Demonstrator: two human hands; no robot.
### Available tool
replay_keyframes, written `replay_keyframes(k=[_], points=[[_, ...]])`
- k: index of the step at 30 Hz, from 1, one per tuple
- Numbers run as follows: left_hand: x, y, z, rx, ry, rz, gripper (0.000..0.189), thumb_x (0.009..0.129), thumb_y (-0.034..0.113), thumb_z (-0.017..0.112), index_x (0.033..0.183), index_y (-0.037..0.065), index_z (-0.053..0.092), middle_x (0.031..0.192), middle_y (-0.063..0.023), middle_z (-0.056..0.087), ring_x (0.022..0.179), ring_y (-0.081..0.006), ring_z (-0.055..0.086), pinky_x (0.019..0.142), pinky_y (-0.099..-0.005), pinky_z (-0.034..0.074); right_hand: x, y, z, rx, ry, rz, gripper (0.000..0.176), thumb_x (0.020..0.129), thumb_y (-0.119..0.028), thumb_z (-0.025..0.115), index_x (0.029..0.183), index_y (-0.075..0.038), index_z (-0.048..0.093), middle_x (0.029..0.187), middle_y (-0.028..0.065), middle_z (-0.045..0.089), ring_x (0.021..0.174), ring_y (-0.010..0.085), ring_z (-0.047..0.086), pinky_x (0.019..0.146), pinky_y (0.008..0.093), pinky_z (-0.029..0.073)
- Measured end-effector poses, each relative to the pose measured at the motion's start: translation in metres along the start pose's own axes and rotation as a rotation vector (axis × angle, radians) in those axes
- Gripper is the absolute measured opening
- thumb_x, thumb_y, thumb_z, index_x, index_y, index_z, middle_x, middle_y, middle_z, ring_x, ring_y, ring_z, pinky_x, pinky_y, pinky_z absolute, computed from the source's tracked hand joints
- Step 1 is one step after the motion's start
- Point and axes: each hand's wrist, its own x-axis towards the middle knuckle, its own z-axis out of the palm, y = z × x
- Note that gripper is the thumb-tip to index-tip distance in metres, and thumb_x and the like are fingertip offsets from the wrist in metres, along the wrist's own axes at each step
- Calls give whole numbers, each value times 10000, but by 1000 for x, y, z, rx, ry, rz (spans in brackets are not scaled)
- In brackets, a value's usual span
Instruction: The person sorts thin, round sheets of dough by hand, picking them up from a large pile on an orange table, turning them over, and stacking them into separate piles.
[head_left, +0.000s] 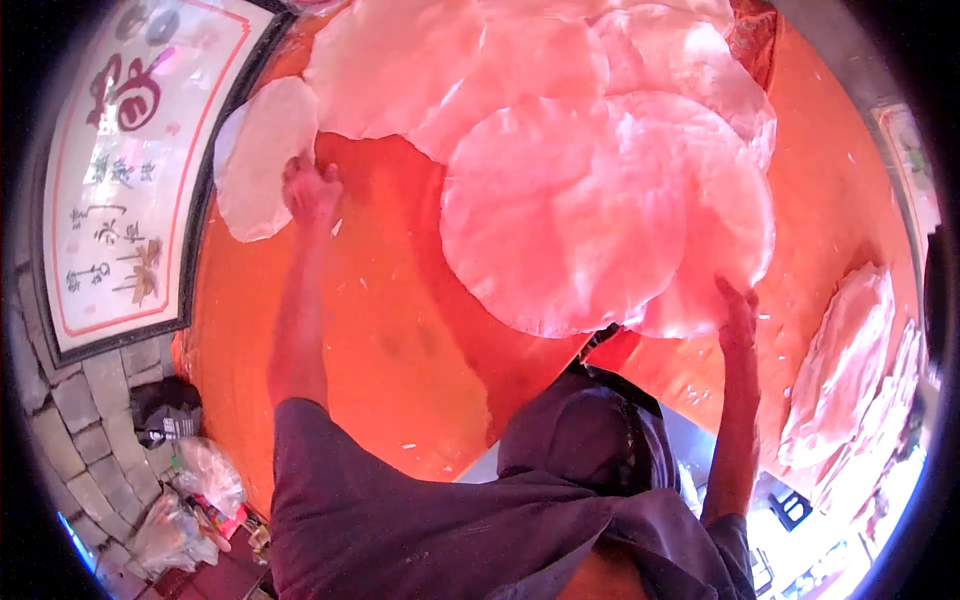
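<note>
- Round thin sheets [450, 70], pale and overlapping, spread over the far middle of the orange tabletop [380, 370], reaching toward its near edge.
- Frontmost, one large round sheet [560, 220] lies over part of a second large sheet [725, 200] to its right.
- That second sheet's near rim meets the person's right hand [738, 305]; the fingers are bent at the rim, but one cannot tell whether they grip it.
- Near the tabletop's left edge, toward the far corner, lies a smaller pale oval sheet [260, 150], its upper right side meeting the pile.
- On this sheet's right rim rests the person's left hand [313, 188], fingers curled; whether it pinches the rim cannot be told.
- Long, wrinkled pale sheets [840, 370] lie by the tabletop's right edge.
- Beyond the left edge stand a framed calligraphy panel [120, 180] and, on brick paving [80, 415], a black bag [166, 408] and clear plastic bags [208, 472].
</note>
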Motion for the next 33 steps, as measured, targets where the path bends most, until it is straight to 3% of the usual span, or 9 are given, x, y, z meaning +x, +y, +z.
replay_keyframes(k=[5, 8, 11, 15, 18, 23, 27, 30, 33], points=[[36, -26, 10, 120, -194, -68, 232, 825, 213, 598, 921, 5, 635, 987, -216, 639, 877, -374, 652, 753, -477, 534, -27, -5, 8, 241, 26, 54, 343, 836, -89, 681, 1158, 13, 620, 1012, 64, 660, 902, 182, 633, 783, 300, 527], [66, -18, -5, 47, -16, -7, 185, 834, 170, 552, 838, 14, 651, 854, -208, 653, 778, -384, 663, 707, -489, 537, -25, -4, -7, 140, 57, 48, 342, 836, -73, 667, 1161, 20, 613, 1012, 68, 657, 881, 175, 636, 758, 297, 529], [86, 41, -29, -234, 86, 137, 177, 839, 167, 543, 893, 32, 643, 839, -209, 657, 785, -391, 656, 705, -489, 531, -17, -18, -12, 66, 73, 53, 282, 834, -91, 673, 1097, 10, 653, 904, 58, 678, 783, 172, 651, 698, 285, 537], [78, 149, -18, -236, -151, 274, 243, 839, 225, 562, 965, 27, 625, 935, -199, 649, 858, -395, 642, 742, -482, 529, -8, -4, -11, 132, 51, 97, 316, 840, -37, 650, 1151, 9, 624, 978, 43, 666, 837, 141, 642, 722, 265, 531], [63, 178, 0, -216, 10, 348, 281, 838, 259, 572, 1004, 35, 606, 1034, -204, 621, 958, -377, 622, 766, -481, 530, -26, -14, -19, 55, -24, 45, 330, 832, -36, 652, 1157, 12, 619, 991, 46, 666, 858, 141, 642, 737, 276, 532], [90, 180, 6, -37, -261, 383, 305, 804, 230, 573, 1028, 29, 621, 1031, -217, 641, 961, -401, 634, 801, -500, 522, -38, -35, -24, 89, 77, -17, 350, 804, -101, 682, 1129, 19, 638, 883, 52, 667, 731, 146, 631, 656, 294, 530], [119, 145, 44, -242, -117, 466, 394, 803, 131, 558, 1189, 58, 593, 1006, -234, 661, 935, -388, 647, 814, -468, 507, -40, -35, -46, 90, 120, -48, 340, 825, -148, 667, 1134, -8, 649, 847, 41, 663, 695, 132, 615, 619, 282, 521], [101, 165, -71, -328, -128, 433, 392, 760, 98, 544, 1131, 2, 626, 859, -215, 678, 784, -350, 661, 748, -428, 534, -37, -39, -84, 103, 137, -117, 353, 814, -105, 670, 1157, -21, 655, 847, 16, 657, 706, 105, 602, 639, 262, 506], [55, 179, -147, -418, -156, 570, 400, 787, 109, 552, 1166, -11, 603, 966, -226, 637, 887, -355, 619, 824, -422, 489, -36, -80, -147, -176, 305, -108, 322, 806, -105, 662, 1124, -56, 686, 850, 9, 665, 705, 87, 593, 635, 251, 500]])
